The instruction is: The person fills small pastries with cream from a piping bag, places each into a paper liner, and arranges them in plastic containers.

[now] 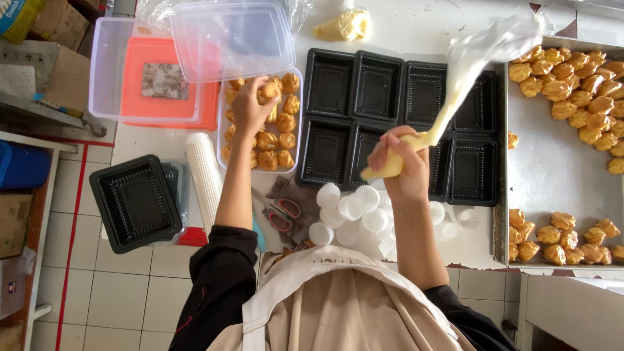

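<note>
My left hand [249,107] reaches into a clear plastic box [221,151] of golden cream puffs and holds one puff [269,90] at its fingertips. My right hand [398,164] grips a clear piping bag [463,68] of pale yellow cream, squeezed low near the tip [369,173], with the bag's loose end stretching up to the right. Below both hands lie several white paper cups [354,209]. Black plastic trays [377,84] sit in two rows between my hands.
A metal tray [552,162] at right holds many puffs. A stack of black trays [133,201] and a column of white cups [203,175] sit at left. Scissors [281,214], a clear lid [233,39], an orange-lined container [130,71] and a dough lump [343,26] lie around.
</note>
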